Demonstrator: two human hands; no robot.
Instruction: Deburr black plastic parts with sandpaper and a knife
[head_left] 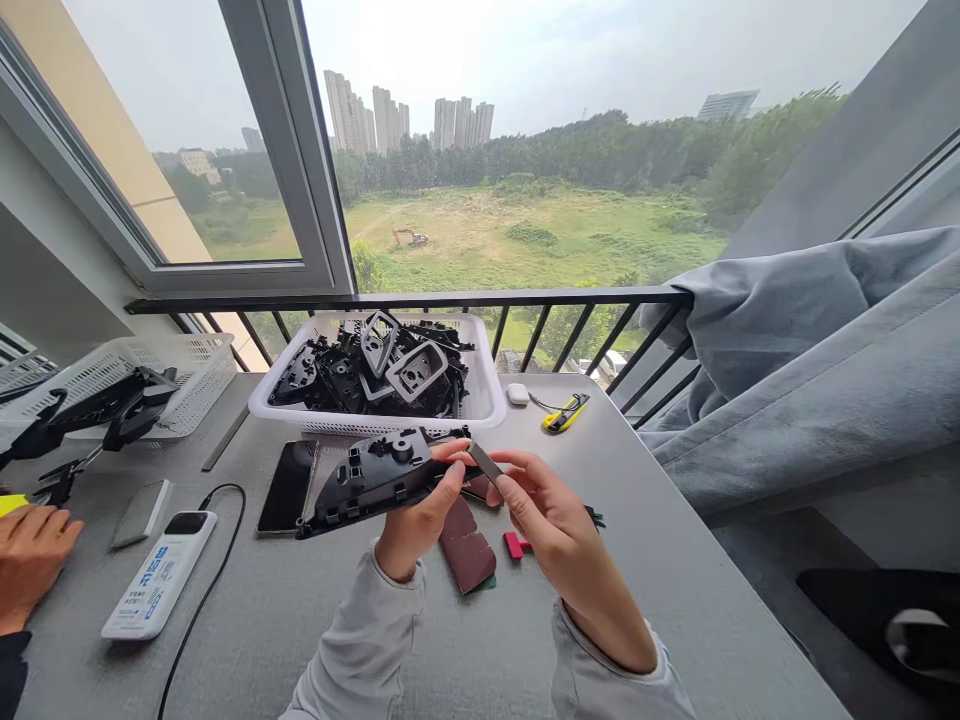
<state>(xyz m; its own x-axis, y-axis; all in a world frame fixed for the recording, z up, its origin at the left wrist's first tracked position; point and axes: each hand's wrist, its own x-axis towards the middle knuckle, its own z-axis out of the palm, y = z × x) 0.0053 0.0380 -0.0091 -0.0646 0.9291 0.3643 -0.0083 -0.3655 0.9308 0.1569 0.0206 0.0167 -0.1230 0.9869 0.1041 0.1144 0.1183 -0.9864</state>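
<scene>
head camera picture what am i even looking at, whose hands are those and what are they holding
This picture comes from a camera worn on a person's head, looking forward and down, so the two bare hands in pale sleeves are that person's own. The left hand holds a black moulded plastic part, and the right hand pinches a small grey flat strip, perhaps a file. On the grey desk are a white plastic basket piled with more black parts, a phone, a dark red sheet of sandpaper, a yellow utility knife and a white power strip. Another person's hand rests at the far left.
</scene>
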